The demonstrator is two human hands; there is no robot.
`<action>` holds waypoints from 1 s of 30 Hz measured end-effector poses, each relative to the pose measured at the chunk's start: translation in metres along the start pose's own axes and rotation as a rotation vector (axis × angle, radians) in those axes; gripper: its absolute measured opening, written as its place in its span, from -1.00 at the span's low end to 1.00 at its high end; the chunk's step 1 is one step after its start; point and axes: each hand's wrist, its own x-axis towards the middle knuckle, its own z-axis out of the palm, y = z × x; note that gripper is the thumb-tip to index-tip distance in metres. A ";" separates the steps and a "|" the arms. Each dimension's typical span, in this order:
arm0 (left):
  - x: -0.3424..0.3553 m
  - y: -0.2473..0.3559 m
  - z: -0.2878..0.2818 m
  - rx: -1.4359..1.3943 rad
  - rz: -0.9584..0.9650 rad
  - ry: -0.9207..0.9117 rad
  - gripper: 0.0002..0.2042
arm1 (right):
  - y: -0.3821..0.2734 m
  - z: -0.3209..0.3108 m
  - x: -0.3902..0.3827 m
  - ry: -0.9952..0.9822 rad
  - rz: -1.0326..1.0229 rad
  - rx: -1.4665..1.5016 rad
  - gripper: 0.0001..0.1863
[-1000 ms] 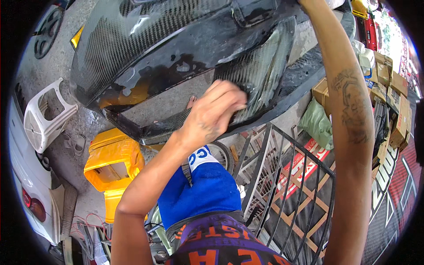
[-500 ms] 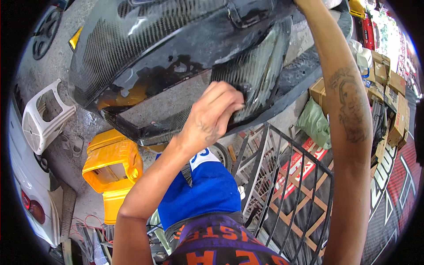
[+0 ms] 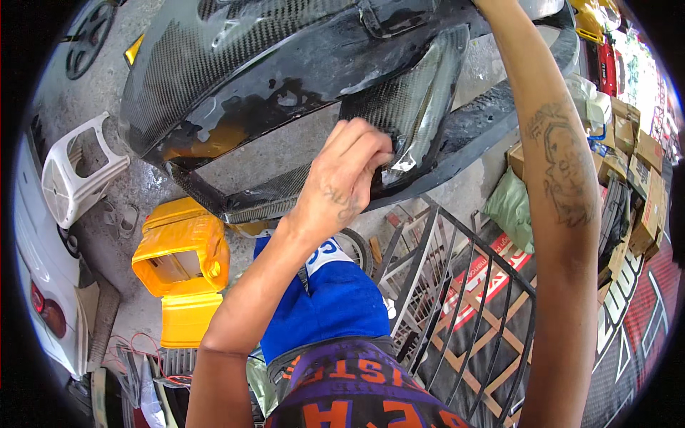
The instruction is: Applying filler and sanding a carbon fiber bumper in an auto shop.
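Observation:
A large carbon-fibre car bumper [image 3: 285,64], wet and glossy, with black panels and open gaps, fills the upper middle. My left hand [image 3: 346,167] is closed with its fingers bunched against the woven carbon surface, beside the lower right opening. Whatever the fingers hold, if anything, is hidden beneath them. My right arm [image 3: 556,171], tattooed on the forearm, reaches up to the bumper's far side. Only the edge of my right hand [image 3: 494,4] shows at the top border, at the bumper; its fingers are out of sight.
Below the bumper stand a cut yellow plastic container [image 3: 178,246] and a black metal grille frame [image 3: 485,285]. To the left are a white plastic chair [image 3: 89,171] and a white car [image 3: 43,271]. Cardboard boxes [image 3: 635,185] and a green bag [image 3: 512,207] sit at the right.
My left hand stays closed at nearly the same spot on the bumper, shifted slightly. The whole view has shifted a little; the right arm still reaches to the far side.

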 end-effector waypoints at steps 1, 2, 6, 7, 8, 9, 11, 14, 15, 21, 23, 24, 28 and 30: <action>0.003 0.000 0.001 0.012 0.000 0.005 -0.82 | -0.001 0.000 0.000 -0.013 0.025 -0.016 -0.37; 0.008 0.000 0.002 0.015 -0.009 0.023 -0.82 | -0.001 0.000 0.000 -0.012 0.022 -0.009 -0.37; -0.004 0.006 0.002 0.016 -0.024 0.011 -0.81 | 0.010 0.008 -0.003 0.096 -0.040 -0.022 -0.35; 0.003 0.004 0.005 0.023 -0.018 0.019 -0.81 | 0.017 0.013 -0.002 0.207 -0.061 -0.053 -0.34; 0.010 0.000 0.003 0.045 0.002 0.026 -0.82 | 0.010 0.011 -0.001 0.204 -0.065 -0.040 -0.34; 0.012 -0.001 0.002 0.067 0.022 0.033 -0.82 | 0.004 0.005 0.001 0.104 -0.025 -0.019 -0.34; 0.003 0.002 -0.001 0.063 0.018 0.049 -0.82 | 0.000 0.003 0.002 0.005 0.007 0.004 -0.33; 0.000 0.003 -0.002 0.063 0.000 -0.005 -0.82 | 0.004 0.002 0.003 0.029 -0.035 -0.014 -0.33; 0.007 0.002 -0.001 0.068 0.009 0.012 -0.82 | 0.001 0.001 0.003 0.011 -0.027 -0.005 -0.33; 0.006 -0.001 0.003 0.036 0.029 0.022 -0.83 | 0.008 0.002 0.002 0.021 -0.028 -0.039 -0.33; 0.008 -0.002 0.003 0.033 0.037 0.017 -0.83 | 0.005 0.002 0.003 0.049 -0.032 -0.062 -0.34; 0.006 0.001 0.002 0.034 0.020 0.022 -0.83 | 0.000 -0.002 0.002 -0.008 0.000 -0.035 -0.35; 0.007 -0.004 -0.001 0.032 0.034 0.008 -0.82 | -0.006 -0.004 -0.007 0.001 -0.001 -0.011 -0.38; 0.012 -0.003 -0.001 0.030 0.014 -0.006 -0.82 | -0.006 -0.006 -0.002 -0.037 0.023 -0.002 -0.37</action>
